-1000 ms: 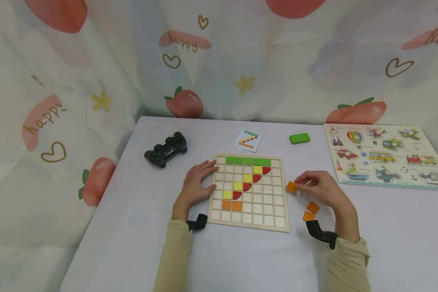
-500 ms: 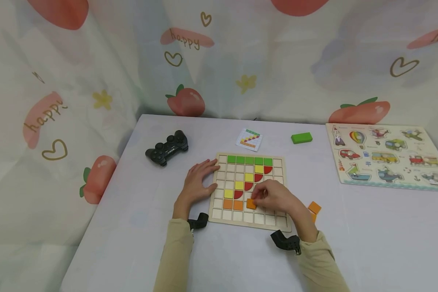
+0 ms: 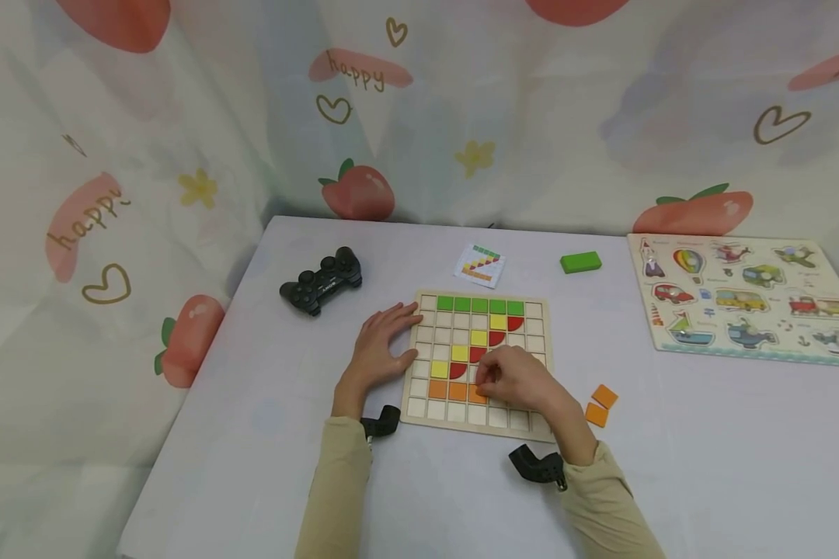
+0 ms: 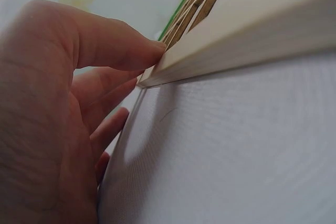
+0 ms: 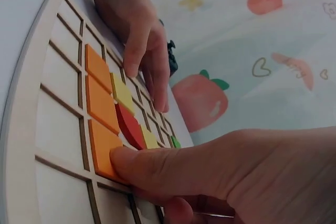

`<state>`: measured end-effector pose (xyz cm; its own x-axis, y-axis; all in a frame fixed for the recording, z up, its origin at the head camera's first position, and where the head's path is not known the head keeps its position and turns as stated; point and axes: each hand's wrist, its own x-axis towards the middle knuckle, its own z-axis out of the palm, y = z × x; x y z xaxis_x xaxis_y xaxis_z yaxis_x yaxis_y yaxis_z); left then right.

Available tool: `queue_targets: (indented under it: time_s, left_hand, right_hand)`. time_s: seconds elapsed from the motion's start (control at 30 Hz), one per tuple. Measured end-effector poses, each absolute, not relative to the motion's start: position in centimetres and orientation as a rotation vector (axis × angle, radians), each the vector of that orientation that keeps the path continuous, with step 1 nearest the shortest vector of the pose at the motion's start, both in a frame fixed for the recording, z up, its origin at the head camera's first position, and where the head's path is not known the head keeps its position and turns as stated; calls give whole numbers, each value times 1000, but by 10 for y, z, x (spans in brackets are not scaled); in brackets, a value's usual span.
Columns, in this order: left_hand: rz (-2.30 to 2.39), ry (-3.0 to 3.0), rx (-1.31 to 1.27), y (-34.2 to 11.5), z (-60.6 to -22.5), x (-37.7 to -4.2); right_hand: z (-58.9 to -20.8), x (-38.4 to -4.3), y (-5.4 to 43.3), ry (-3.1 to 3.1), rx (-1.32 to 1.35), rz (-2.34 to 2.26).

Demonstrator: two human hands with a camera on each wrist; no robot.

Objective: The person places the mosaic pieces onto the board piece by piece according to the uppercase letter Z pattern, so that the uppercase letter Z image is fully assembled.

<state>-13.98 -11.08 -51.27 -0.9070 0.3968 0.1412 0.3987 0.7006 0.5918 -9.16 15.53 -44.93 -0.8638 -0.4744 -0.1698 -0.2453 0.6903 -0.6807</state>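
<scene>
A wooden grid board (image 3: 454, 425) lies on the white table. My left hand (image 3: 377, 353) rests at its left edge, fingers fairly straight; in the left wrist view the thumb (image 4: 123, 45) touches the rim. My right hand (image 3: 516, 379) is over the lower middle, its thumb on an orange square tile (image 5: 100, 148) seated in a cell, fingers curled beneath and partly hidden. Two more orange tiles (image 3: 447, 390) sit left of it in that row. Yellow squares (image 3: 478, 338) and red quarter-round tiles (image 3: 514, 323) climb diagonally towards a green row (image 3: 480, 306).
Two loose orange tiles (image 3: 597, 415) lie right of the board. Behind it are a pattern card (image 3: 480, 265) and a green block (image 3: 581, 262). A black game controller (image 3: 322, 281) lies back left, a vehicle picture puzzle (image 3: 748, 299) back right. A printed curtain (image 3: 531, 116) hangs behind.
My right hand has carried an orange tile leftward from beside the board and set it into the orange row. My left hand has stayed at the board's edge.
</scene>
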Motion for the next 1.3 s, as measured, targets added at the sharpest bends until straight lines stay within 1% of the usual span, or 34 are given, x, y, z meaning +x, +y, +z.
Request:
queue_targets:
  time_s: [0.2,0.33,0.5,0.7,0.83,1.0,1.17,1.3]
  left_hand:
    - [-1014,-2895,-670,-110,-511,-140]
    - [-1018,-2895,-677,-110,-511,-140]
    - [-1020,-2889,-677,-110,-510,-140]
    - [-1023,-2905,-672,-109,-509,-139]
    - [-1025,-2898,-673,-109,-510,-139]
    - [-1024,-2893,-671,-110,-511,-139]
    - [-1028,-2897,-670,-110,-511,-140]
    - [-1032,-2900,-671,-109,-511,-139]
  right_hand:
    - [-449,-92,158,2561,-551,-973]
    - [-445,-96,176,2541,-512,-1020]
    - [-436,-100,222,2561,-318,-1020]
    - [-433,-90,285,2534,-15,-920]
    - [-435,-83,310,2494,43,-858]
    - [-436,-83,315,2512,86,-845]
    - [-437,-86,309,2640,174,-842]
    - [-437,-88,303,2657,181,-846]
